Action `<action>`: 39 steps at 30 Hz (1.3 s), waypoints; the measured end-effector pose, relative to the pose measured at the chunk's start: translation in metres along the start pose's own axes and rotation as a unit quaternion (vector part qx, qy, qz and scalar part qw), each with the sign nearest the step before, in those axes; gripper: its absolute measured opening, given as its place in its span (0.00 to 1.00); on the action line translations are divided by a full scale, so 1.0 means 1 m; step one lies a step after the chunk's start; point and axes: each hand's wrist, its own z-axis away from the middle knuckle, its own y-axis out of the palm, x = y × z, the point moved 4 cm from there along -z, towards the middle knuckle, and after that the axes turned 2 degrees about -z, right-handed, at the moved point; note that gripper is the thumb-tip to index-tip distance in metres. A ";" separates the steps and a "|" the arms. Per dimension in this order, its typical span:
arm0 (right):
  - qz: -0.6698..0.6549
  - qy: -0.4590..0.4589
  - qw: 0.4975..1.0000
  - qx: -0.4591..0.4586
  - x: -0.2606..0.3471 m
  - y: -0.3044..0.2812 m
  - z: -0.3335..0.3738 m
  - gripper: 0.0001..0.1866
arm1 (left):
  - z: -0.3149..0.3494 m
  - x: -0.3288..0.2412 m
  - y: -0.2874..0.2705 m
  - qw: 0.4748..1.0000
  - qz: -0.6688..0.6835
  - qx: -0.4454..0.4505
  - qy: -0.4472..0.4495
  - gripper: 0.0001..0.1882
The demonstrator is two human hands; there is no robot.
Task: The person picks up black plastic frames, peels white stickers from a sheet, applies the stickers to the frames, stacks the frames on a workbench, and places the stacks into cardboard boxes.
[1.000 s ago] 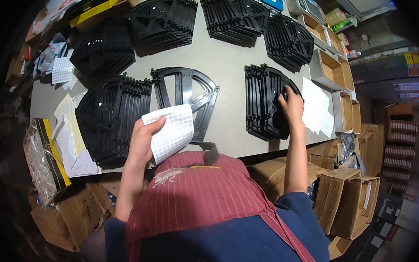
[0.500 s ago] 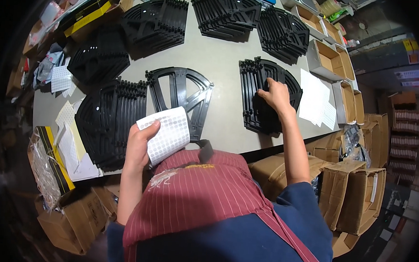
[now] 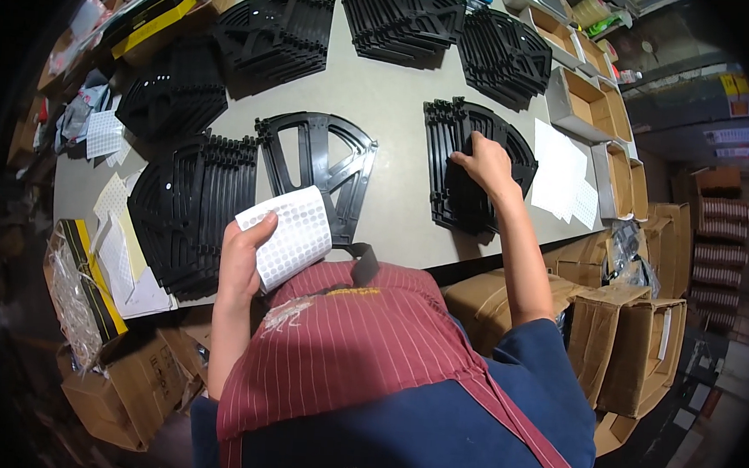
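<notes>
My left hand (image 3: 245,247) holds a white sheet of round stickers (image 3: 295,238), bent over, with the thumb on top. Just beyond it a single black fan-shaped plastic part (image 3: 318,149) lies flat on the table, its near end partly hidden by the sheet. To the right, my right hand (image 3: 487,165) reaches onto a stack of the same black parts (image 3: 443,182). Its thumb and index finger close on the top part, and the other fingers are curled. The palm hides some of that stack. Another stack of black parts (image 3: 189,214) stands beside my left hand.
More black stacks (image 3: 279,35) line the far side of the grey table (image 3: 382,106). White sheets (image 3: 558,172) lie at the right, beside open cardboard trays (image 3: 586,105). Paper scraps (image 3: 116,252) lie at the left edge. Cardboard boxes (image 3: 625,335) stand below the table's right side.
The view has shifted slightly, so the table's things sit a little farther left and up. My right hand stays on the right stack, and my left still holds the sticker sheet.
</notes>
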 end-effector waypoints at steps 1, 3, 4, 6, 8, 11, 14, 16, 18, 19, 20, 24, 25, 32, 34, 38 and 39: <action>0.000 -0.002 1.000 -0.019 -0.001 0.005 -0.001 0.25 | 0.000 0.001 0.000 1.000 -0.001 0.001 -0.001 0.16; 0.001 -0.001 1.000 -0.018 -0.005 0.011 -0.003 0.25 | 0.000 0.003 0.000 1.000 -0.004 0.002 -0.006 0.16; 0.001 0.000 1.000 -0.017 -0.007 0.013 -0.004 0.25 | 0.000 0.004 0.001 1.000 -0.005 0.002 -0.006 0.16; -0.010 -0.012 1.000 -0.003 -0.010 0.005 -0.004 0.26 | 0.002 0.007 0.001 1.000 0.003 0.007 -0.015 0.16; -0.019 -0.001 0.999 0.033 -0.009 -0.008 -0.004 0.32 | 0.003 0.008 0.000 1.000 0.004 0.007 -0.017 0.16; -0.033 0.005 0.999 0.029 -0.016 -0.022 -0.003 0.37 | 0.003 0.009 -0.003 1.000 0.004 0.002 -0.019 0.17; -0.032 -0.037 0.999 -0.012 -0.020 -0.032 0.000 0.25 | 0.000 0.007 -0.007 1.000 0.001 0.000 -0.020 0.16; -0.025 -0.048 0.998 -0.034 -0.026 -0.025 0.001 0.22 | 0.000 0.006 -0.009 1.000 -0.008 -0.015 -0.014 0.16; -0.001 -0.051 0.998 -0.040 -0.025 -0.021 0.002 0.19 | -0.002 0.008 -0.010 1.000 -0.004 -0.009 -0.013 0.16; -0.009 -0.055 0.998 -0.043 -0.024 -0.018 0.005 0.18 | -0.003 0.009 -0.009 1.000 -0.002 -0.003 -0.015 0.16; -0.010 -0.050 0.998 -0.041 -0.018 -0.016 0.010 0.19 | -0.003 0.009 -0.010 1.000 0.000 0.001 -0.017 0.16; -0.003 -0.028 1.000 -0.013 -0.017 -0.010 0.012 0.28 | -0.006 0.014 -0.012 1.000 0.007 0.005 -0.022 0.16; -0.013 -0.032 0.999 -0.031 -0.016 -0.012 0.013 0.27 | -0.006 0.015 -0.013 1.000 0.007 0.005 -0.022 0.16; 0.006 -0.002 0.999 -0.037 -0.005 0.007 0.012 0.25 | -0.007 0.014 -0.011 1.000 0.007 -0.011 -0.026 0.17; -0.018 0.005 0.998 -0.053 -0.010 0.010 0.010 0.24 | -0.006 0.013 -0.010 1.000 0.008 -0.011 -0.022 0.17; -0.018 0.030 0.999 -0.036 -0.001 0.009 0.009 0.27 | -0.006 0.015 -0.012 1.000 0.015 -0.015 -0.023 0.17; -0.022 0.038 0.998 -0.036 -0.003 0.013 0.005 0.27 | -0.006 0.015 -0.012 1.000 0.015 -0.015 -0.021 0.17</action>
